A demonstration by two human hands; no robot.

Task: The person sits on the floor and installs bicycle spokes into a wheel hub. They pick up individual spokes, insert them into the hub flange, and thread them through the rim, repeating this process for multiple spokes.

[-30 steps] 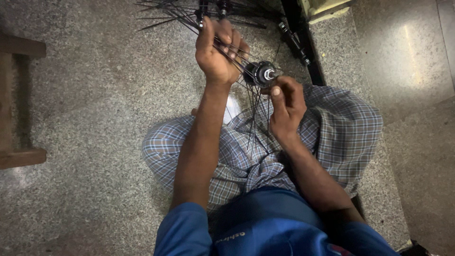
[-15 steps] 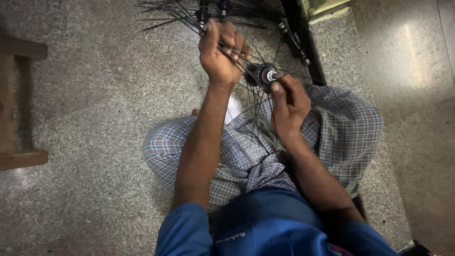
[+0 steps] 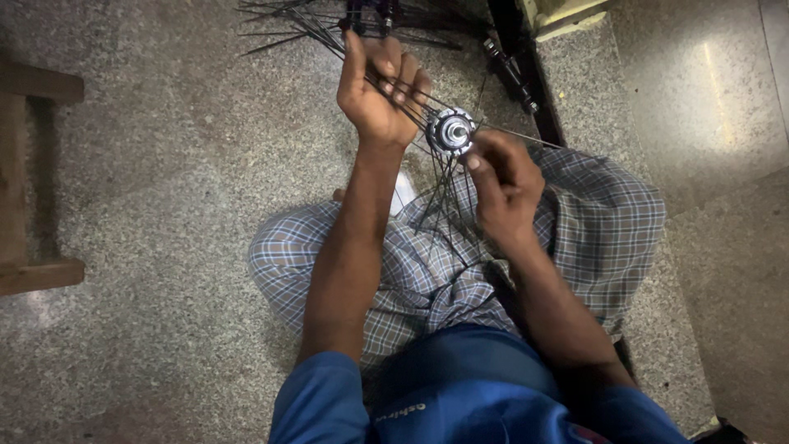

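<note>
Hub [image 3: 450, 130] hangs above the checked lap, left hand [image 3: 378, 90] clenching a spoke bundle [image 3: 329, 37], right hand [image 3: 503, 177] pinching its flange; bare floor [image 3: 164, 164] lies open leftward toward the wooden bench [image 3: 25, 164].

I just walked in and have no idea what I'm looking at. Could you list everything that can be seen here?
wheel hub: one, silvery metal, held up between the two hands.
spokes: many, thin and dark, fanning out from the hub, some hanging over the lap.
loose spokes: a bundle, dark, on the floor at the top edge.
dark bar: one, black, lying on the floor at upper right.
wooden furniture: one piece, brown, at the left edge.
floor: speckled grey stone.
checked cloth: blue and white, over the person's legs.
blue shirt: one, at the bottom.
left hand: closed around several spokes beside the hub.
right hand: fingers pinching at the hub's edge.
</note>
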